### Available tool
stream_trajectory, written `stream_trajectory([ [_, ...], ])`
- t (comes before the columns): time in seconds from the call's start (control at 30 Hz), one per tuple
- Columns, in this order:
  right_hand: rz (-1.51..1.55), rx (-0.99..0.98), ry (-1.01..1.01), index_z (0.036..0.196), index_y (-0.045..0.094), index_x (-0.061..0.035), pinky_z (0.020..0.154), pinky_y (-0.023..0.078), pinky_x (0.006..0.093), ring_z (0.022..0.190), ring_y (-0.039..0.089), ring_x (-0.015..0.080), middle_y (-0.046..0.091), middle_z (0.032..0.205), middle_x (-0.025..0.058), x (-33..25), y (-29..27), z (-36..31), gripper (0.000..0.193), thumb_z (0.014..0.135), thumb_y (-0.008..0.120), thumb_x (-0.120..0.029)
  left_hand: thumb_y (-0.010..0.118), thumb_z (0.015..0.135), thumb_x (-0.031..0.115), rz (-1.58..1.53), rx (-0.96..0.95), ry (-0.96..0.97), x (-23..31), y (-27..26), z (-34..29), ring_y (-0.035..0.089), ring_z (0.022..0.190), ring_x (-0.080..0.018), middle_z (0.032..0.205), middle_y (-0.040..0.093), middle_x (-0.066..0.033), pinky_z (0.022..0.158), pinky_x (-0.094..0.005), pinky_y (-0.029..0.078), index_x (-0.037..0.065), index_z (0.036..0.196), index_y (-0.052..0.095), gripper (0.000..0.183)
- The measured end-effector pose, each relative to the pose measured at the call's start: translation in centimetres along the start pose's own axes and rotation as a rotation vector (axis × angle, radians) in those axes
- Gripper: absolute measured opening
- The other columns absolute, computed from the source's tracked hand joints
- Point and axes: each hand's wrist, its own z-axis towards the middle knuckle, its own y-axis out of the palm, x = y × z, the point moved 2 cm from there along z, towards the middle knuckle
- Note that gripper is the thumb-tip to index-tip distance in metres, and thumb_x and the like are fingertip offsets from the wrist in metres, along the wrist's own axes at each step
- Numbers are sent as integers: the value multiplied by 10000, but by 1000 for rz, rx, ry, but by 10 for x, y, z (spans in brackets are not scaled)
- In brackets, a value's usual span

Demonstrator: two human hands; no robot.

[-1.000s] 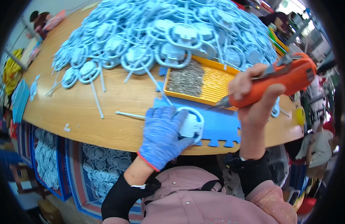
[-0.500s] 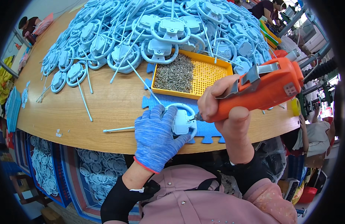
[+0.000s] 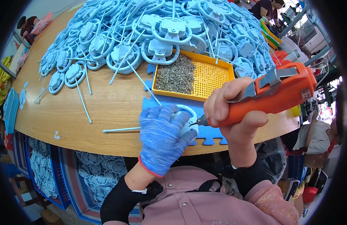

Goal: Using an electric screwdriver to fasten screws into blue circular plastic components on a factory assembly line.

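My left hand (image 3: 160,137), in a blue knitted glove, presses over a light-blue plastic ring-shaped part (image 3: 189,128) with a box-like middle and thin rods. The glove hides much of it. Bare and wrapped round an orange electric screwdriver (image 3: 269,96), my right hand (image 3: 233,112) holds the tool slanted, its tip at the right side of the part. Whether a screw sits under the tip, I cannot make out. The part rests on a blue foam mat (image 3: 209,132). Just beyond stands a yellow tray (image 3: 214,77) with a heap of small metal screws (image 3: 176,75) in its left half.
A large pile of similar light-blue parts (image 3: 158,28) covers the far table. More parts fill blue-edged bins (image 3: 63,180) below the table's near left edge. Paper scraps (image 3: 57,135) lie on the wooden table (image 3: 68,112). Other people are at the far left and far right.
My left hand has shifted slightly right and covers more of the part. The screwdriver and my right hand have moved a little right.
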Motion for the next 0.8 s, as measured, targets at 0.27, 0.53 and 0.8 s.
stream_trajectory([
  [0.27,-4,-20,0,967,466,-65,493,440,285,500,508,140,511,628,18,-4,2,-1,703,724,575,-715,732,698,226,-78,-11,147,-6,17,-3,569,873,-254,891,618,-50,827,-445,388,115,852,680,197],
  [0.53,18,-53,17,969,468,-60,468,413,274,497,494,136,503,623,16,-3,0,0,693,720,607,-691,787,646,338,-77,-113,40,-1,12,0,553,965,-303,1059,592,-117,887,-462,374,79,1036,641,490],
  [0.8,-17,-45,74,960,482,-51,464,417,270,511,509,142,536,635,37,8,-3,-2,620,762,677,-606,825,581,461,23,-160,-38,-6,19,-6,546,984,-364,1088,574,-171,871,-455,400,35,1079,597,694],
])
